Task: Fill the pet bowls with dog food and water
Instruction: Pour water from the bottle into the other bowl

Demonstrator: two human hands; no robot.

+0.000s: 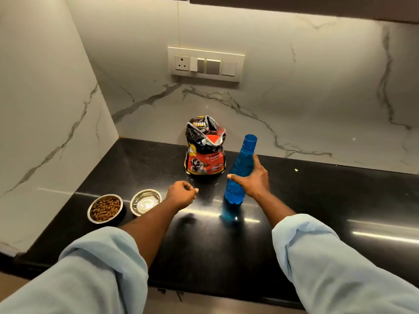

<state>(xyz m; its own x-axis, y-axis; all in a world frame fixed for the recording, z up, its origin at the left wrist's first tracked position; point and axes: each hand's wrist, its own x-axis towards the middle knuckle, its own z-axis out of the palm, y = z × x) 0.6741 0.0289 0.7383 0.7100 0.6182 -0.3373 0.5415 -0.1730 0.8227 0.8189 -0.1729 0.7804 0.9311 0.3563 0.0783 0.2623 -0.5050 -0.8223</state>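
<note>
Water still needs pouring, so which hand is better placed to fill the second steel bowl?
Right hand: it already grips the uncapped blue plastic bottle. The left hand is closed, holding no bottle.

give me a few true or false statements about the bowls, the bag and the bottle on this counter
1. The left bowl holds kibble. True.
2. The right hand grips the blue bottle. True.
3. The bottle has its cap on. False: its mouth is open, no cap on it.
4. The dog food bag lies flat on the counter. False: it stands upright, its top torn open.
5. The left hand holds the right bowl. False: it is closed in a loose fist beside that bowl, apart from it.
</note>
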